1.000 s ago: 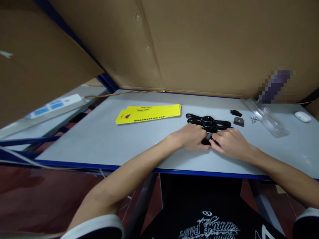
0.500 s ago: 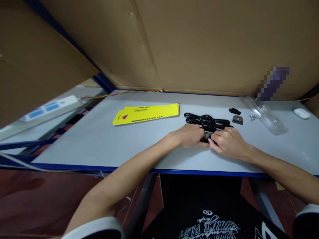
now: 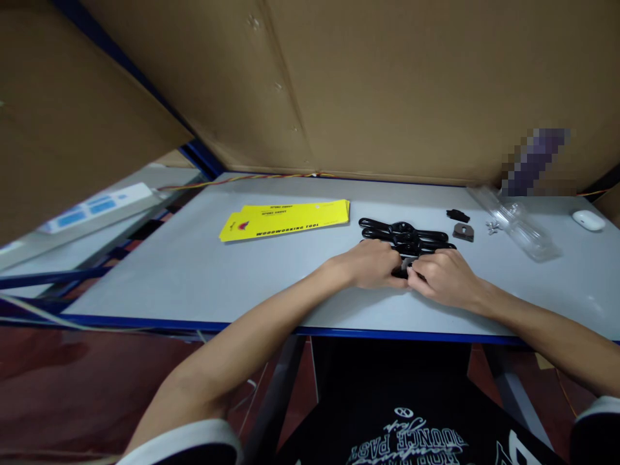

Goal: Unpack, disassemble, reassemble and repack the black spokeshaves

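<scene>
My left hand (image 3: 375, 263) is closed around a black spokeshave (image 3: 400, 273), low over the near part of the table. From the other side my right hand (image 3: 445, 276) grips the same spokeshave, its thumb and fingers at the middle. Between the two hands shows a small grey metal blade (image 3: 407, 263), set against the tool's centre. Most of the handles are hidden by my fingers. Just beyond the hands lie more black spokeshaves (image 3: 403, 228) side by side. Right of these sit a loose grey slotted blade (image 3: 463, 232) and a small dark metal part (image 3: 458, 216).
Yellow printed cards (image 3: 285, 219) lie stacked at the left. Small silver screws (image 3: 493, 227) rest beside clear plastic packaging (image 3: 526, 232). A white mouse-like object (image 3: 588, 220) is at far right. A power strip (image 3: 101, 206) lies on the neighbouring surface. A brown board (image 3: 387, 90) closes the back.
Both hands keep their hold on the spokeshave, with only slight finger movement at the blade. The view has shifted very slightly.
</scene>
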`<state>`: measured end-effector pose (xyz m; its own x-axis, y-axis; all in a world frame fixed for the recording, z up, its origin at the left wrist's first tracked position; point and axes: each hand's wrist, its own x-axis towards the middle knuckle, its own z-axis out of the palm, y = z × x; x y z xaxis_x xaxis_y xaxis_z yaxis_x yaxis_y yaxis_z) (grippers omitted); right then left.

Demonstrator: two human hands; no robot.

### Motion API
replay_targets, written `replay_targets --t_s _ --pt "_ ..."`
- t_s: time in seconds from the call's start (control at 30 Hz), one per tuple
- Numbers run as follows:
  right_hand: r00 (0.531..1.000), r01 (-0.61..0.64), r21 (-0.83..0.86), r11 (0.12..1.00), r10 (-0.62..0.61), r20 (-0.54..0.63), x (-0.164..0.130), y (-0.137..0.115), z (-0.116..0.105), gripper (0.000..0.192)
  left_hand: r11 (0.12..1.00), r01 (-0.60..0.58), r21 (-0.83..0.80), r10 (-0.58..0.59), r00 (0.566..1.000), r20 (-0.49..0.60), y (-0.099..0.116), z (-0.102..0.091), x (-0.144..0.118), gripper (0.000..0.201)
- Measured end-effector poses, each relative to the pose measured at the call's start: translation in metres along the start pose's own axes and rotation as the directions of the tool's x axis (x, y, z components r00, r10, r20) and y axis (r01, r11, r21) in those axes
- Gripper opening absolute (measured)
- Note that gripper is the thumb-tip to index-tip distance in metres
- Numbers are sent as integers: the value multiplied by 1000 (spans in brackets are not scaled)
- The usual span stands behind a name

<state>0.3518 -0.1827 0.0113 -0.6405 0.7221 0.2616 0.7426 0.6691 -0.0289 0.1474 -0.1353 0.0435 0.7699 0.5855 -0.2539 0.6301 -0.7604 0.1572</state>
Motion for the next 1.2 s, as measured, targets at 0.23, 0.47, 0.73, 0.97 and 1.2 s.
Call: replay_targets --t_s 0.23,0.47,0.73,0.97,1.2 --pt "995 4 35 999 -1 -104 2 11 -12 29 1000 -12 0 12 1000 -4 0 -3 -1 52" --pt "992 129 44 991 -128 -21 1 37 -25 26 1000 -19 -6 19 999 40 2 -8 -2 53" --pt "971 220 136 966 -230 63 -1 42 -22 39 998 -45 -54 46 998 31 -5 -7 0 54" --pt "957 278 178 944 -288 28 -2 42 -16 45 976 -96 -197 104 994 31 -18 -5 3 49" --pt "944 318 232 919 -330 15 -1 37 -16 36 953 -116 -279 136 989 54 -23 -5 2 47"
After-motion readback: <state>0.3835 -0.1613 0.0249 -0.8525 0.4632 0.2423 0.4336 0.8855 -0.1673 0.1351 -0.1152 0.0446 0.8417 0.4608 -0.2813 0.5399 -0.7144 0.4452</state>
